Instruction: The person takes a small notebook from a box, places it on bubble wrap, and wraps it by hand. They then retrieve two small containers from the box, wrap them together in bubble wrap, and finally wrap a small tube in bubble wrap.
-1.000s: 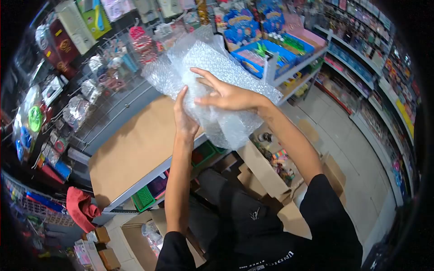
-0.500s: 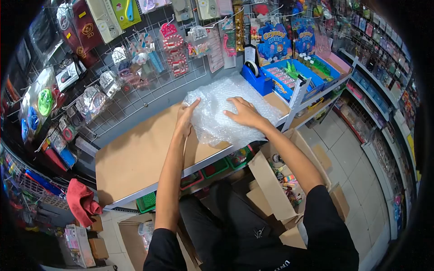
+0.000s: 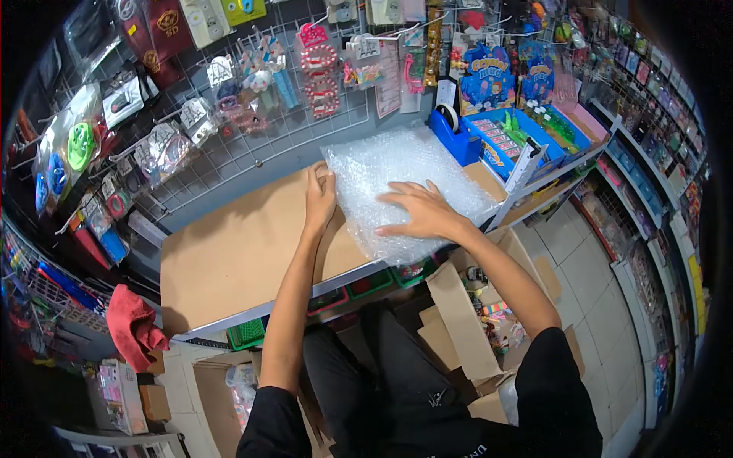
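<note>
A sheet of clear bubble wrap [image 3: 416, 164] lies over the right part of the brown shelf board [image 3: 237, 259]. On top of the wrap rests my right hand [image 3: 424, 212], its fingers spread and nothing gripped. My left hand [image 3: 321, 200] is at the wrap's left edge, fingers bent and close together; whether they pinch the edge is hidden. Just behind the wrap's right corner stands a blue tape dispenser [image 3: 456, 136].
Blue display boxes [image 3: 508, 141] stand right of the tape dispenser. Packaged accessories hang on the wire grid [image 3: 267, 162] behind the board. An open cardboard box [image 3: 466, 328] is below at right, and a red cloth [image 3: 134, 328] hangs at left.
The wrap now lies flatter and wider on the board. My left hand has moved from on top of it to its left edge, and its fingers have drawn together. My right hand's fingers have spread.
</note>
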{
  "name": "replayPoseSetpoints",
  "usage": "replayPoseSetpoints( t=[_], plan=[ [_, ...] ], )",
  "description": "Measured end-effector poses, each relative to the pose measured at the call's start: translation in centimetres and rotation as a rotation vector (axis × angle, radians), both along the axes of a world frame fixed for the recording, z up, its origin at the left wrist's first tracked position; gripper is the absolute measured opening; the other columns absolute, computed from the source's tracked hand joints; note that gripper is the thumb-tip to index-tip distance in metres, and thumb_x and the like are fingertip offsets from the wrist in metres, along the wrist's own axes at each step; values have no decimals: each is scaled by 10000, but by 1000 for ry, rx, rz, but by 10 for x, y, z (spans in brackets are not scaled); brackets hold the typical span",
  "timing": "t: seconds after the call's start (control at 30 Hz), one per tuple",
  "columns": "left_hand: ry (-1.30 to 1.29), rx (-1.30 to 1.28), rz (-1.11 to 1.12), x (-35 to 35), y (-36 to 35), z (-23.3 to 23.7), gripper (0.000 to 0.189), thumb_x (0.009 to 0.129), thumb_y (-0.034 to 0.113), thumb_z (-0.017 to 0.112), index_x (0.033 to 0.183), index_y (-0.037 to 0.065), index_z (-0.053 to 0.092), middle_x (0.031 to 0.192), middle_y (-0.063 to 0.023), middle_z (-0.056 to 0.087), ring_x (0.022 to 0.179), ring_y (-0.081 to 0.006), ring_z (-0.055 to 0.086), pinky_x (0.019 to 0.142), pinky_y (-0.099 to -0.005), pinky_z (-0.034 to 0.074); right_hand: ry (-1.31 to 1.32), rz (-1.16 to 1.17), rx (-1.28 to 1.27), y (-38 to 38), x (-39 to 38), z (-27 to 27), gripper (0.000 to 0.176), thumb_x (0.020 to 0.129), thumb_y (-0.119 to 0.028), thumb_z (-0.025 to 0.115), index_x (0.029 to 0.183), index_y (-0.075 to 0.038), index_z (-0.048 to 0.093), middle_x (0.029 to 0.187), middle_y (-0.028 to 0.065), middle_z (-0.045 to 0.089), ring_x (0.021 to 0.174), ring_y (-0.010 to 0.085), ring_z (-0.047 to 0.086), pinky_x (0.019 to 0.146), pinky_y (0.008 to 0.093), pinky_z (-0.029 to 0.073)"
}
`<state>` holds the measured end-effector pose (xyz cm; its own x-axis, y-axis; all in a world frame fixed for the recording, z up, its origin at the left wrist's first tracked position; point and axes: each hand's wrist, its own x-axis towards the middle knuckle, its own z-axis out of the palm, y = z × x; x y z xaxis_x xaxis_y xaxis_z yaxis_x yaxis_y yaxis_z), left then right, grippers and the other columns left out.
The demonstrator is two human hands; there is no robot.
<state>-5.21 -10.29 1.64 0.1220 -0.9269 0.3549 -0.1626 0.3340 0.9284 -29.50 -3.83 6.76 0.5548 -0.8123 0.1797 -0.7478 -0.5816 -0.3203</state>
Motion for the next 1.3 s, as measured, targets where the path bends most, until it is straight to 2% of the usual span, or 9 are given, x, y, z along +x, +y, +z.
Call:
replayPoseSetpoints(
  t=[0.1, 0.3, 0.47, 0.57, 0.83, 0.87, 1.07, 1.2, 1.3],
  plan=[
    [-86, -97, -10, 9, -7, -12, 388, 940, 101, 500, 1319, 36, 448, 1104, -141, 607, 946, -197, 586, 833, -317, 482, -203, -43, -72, -22, -1, -32, 476, 860, -462, 691, 1171, -102, 695, 1290, 215, 596, 1293, 344, 496, 1091, 543, 314],
    [-20, -59, -120, 6, -5, -18, 535, 839, -22, 541, 1349, 69, 405, 1145, -203, 622, 1009, -269, 629, 873, -364, 507, -708, -188, 296, -33, -2, -12, 356, 897, -283, 699, 1063, 32, 710, 1040, 116, 717, 971, 191, 656, 919, 291, 471],
    [23, -111, -107, 6, -5, -17, 567, 803, -37, 608, 1329, 82, 433, 1123, -201, 627, 986, -258, 636, 855, -363, 520, -1180, -246, 560, -61, -25, 0, 368, 914, -279, 670, 1137, 14, 686, 1086, 60, 689, 977, 118, 609, 867, 251, 460],
    [-107, -66, -154, 12, -11, -22, 568, 784, 14, 673, 1307, 89, 466, 1099, -193, 633, 966, -247, 641, 838, -359, 529, -1234, -392, 412, -79, -34, -8, 350, 956, -244, 614, 1196, 8, 648, 1168, 53, 656, 1107, 127, 571, 945, 265, 443],
    [-81, -124, 9, 3, -14, -27, 627, 765, 266, 823, 1252, 44, 496, 1009, -157, 641, 861, -232, 656, 765, -349, 548, 147, -15, -38, 0, 26, 10, 863, 837, -501, 702, 1503, -115, 313, 1464, 210, 420, 1375, 348, 392, 1137, 427, 301],
    [-112, -123, 33, 3, -14, -27, 637, 773, 283, 822, 1256, 37, 487, 988, -152, 642, 853, -232, 657, 756, -352, 550, 143, -41, -106, 1, 29, 1, 760, 822, -459, 718, 1438, -105, 447, 1406, 219, 489, 1321, 383, 449, 1117, 460, 324],
    [58, 4, -71, 1, 3, -3, 640, 847, 216, 768, 1326, 42, 380, 993, -171, 658, 852, -194, 651, 753, -322, 538, -480, -198, 66, -43, 14, -29, 462, 796, -368, 720, 1120, -39, 701, 1056, 164, 704, 1010, 294, 664, 928, 435, 483],
    [-6, -21, -109, 1, 0, -9, 713, 836, 259, 775, 1366, 59, 341, 970, -183, 662, 917, -250, 659, 802, -377, 527, -845, -270, 440, -60, -7, -9, 313, 819, -325, 684, 975, -56, 712, 834, 5, 651, 689, 119, 582, 598, 262, 449],
    [27, -84, -182, 1, 4, -11, 698, 833, 204, 757, 1376, 76, 337, 1033, -193, 655, 951, -258, 651, 862, -374, 500, -1172, -377, 708, -82, -27, -13, 322, 836, -391, 656, 956, -96, 702, 823, 10, 642, 715, 133, 600, 619, 267, 467]
  ],
)
